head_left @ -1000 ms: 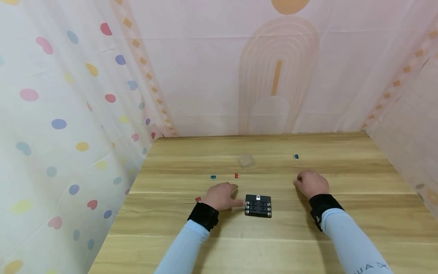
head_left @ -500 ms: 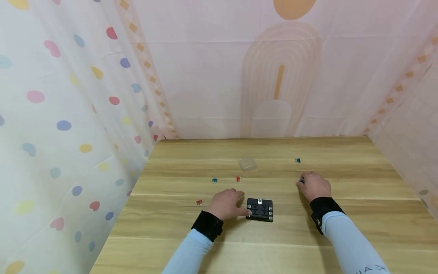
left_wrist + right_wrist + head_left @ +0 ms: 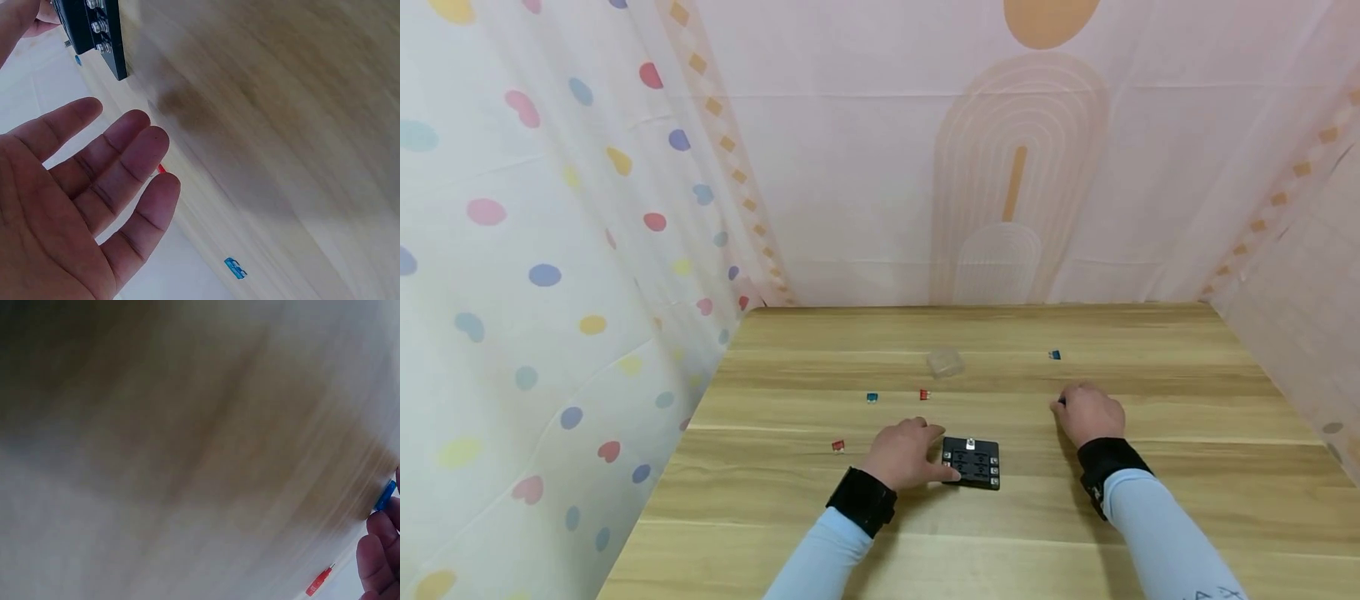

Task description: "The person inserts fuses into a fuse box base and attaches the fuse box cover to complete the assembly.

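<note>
A black fuse block (image 3: 981,471) with silver screw terminals lies on the wooden table. At its left side is my left hand (image 3: 901,454), thumb on the block's near left corner. The other fingers of that hand (image 3: 94,169) spread out apart from the block in the left wrist view. To the right of the block my right hand (image 3: 1092,414) is low over the table, pinching a small blue blade fuse (image 3: 385,496) between its fingertips. Most of this fuse is hidden by the hand in the head view.
Red blade fuses lie left of the left hand (image 3: 838,447) and beyond the block (image 3: 924,395). A teal fuse (image 3: 872,398) lies nearby, and another blue fuse (image 3: 1055,355) farther back. Behind them is a clear plastic box (image 3: 945,362). Patterned curtains (image 3: 850,167) border the table.
My left hand has shifted right and nearer, its thumb sliding from the block's left edge to the near left corner. A blue fuse has come into sight at my right fingertips.
</note>
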Action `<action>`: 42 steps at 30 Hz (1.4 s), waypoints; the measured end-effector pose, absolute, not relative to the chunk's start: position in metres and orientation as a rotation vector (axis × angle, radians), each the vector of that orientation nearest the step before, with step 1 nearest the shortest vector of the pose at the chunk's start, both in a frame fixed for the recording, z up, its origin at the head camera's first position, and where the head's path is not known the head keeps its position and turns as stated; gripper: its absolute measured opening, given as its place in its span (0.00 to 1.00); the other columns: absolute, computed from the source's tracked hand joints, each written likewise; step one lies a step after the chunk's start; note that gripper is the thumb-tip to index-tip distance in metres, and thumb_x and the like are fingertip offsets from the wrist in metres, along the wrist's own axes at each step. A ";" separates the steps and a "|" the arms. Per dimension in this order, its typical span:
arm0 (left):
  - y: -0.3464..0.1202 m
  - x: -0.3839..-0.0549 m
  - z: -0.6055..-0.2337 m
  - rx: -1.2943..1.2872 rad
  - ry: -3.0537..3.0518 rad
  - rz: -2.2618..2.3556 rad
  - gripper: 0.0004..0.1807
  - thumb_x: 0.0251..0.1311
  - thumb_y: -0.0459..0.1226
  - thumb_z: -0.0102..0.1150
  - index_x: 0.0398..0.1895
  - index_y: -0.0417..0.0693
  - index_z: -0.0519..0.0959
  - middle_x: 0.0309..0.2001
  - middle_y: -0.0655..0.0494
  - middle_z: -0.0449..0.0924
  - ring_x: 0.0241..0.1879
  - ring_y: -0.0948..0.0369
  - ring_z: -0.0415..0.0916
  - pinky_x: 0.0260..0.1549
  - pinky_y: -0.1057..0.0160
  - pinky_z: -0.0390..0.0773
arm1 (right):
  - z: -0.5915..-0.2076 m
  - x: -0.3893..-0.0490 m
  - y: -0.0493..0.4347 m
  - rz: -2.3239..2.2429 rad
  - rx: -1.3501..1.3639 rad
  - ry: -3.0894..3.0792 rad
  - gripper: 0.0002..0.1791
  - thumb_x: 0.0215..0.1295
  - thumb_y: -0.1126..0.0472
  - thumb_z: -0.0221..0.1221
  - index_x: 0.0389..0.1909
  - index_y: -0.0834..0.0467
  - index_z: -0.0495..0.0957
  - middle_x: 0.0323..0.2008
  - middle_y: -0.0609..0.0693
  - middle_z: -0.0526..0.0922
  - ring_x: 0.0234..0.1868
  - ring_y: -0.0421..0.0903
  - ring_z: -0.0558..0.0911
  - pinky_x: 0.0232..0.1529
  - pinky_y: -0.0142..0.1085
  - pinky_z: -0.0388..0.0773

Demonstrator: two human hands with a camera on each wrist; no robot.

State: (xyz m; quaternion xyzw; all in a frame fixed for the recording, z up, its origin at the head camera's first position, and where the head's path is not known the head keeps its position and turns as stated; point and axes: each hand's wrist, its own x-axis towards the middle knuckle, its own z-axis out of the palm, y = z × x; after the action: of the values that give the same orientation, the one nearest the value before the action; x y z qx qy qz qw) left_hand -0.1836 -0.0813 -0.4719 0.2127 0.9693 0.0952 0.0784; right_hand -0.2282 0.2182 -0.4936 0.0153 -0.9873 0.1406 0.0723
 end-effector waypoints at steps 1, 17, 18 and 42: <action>-0.081 -0.183 -0.472 0.637 2.903 0.283 0.41 0.50 0.65 0.67 0.62 0.52 0.78 0.55 0.50 0.80 0.52 0.54 0.77 0.49 0.54 0.77 | -0.493 -0.228 0.217 0.420 0.045 -2.964 0.11 0.64 0.58 0.65 0.27 0.61 0.82 0.27 0.56 0.80 0.26 0.52 0.79 0.24 0.46 0.74; -0.079 -0.184 -0.470 0.630 2.914 0.245 0.42 0.48 0.66 0.67 0.62 0.52 0.78 0.54 0.51 0.80 0.52 0.55 0.77 0.50 0.56 0.77 | -0.489 -0.230 0.215 0.396 0.043 -2.969 0.10 0.63 0.60 0.65 0.25 0.61 0.82 0.24 0.54 0.80 0.25 0.52 0.80 0.25 0.47 0.75; -0.079 -0.185 -0.470 0.633 2.914 0.242 0.42 0.48 0.66 0.67 0.62 0.52 0.78 0.55 0.51 0.80 0.52 0.55 0.77 0.50 0.56 0.77 | -0.489 -0.230 0.216 0.396 0.045 -2.970 0.10 0.63 0.60 0.65 0.25 0.61 0.82 0.24 0.54 0.80 0.25 0.51 0.80 0.25 0.47 0.75; -0.079 -0.187 -0.470 0.631 2.913 0.246 0.42 0.49 0.67 0.66 0.63 0.53 0.77 0.55 0.51 0.79 0.53 0.55 0.77 0.50 0.56 0.76 | -0.483 -0.236 0.219 0.439 0.092 -3.071 0.08 0.62 0.58 0.64 0.32 0.60 0.85 0.24 0.51 0.82 0.23 0.47 0.77 0.24 0.43 0.73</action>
State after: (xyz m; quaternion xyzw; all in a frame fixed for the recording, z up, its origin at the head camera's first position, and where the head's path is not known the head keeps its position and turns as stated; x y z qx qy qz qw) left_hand -0.1869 -0.0794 -0.4696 0.2103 0.9713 0.0820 0.0752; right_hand -0.2358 0.2192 -0.4826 0.0295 -0.9893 0.1416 0.0191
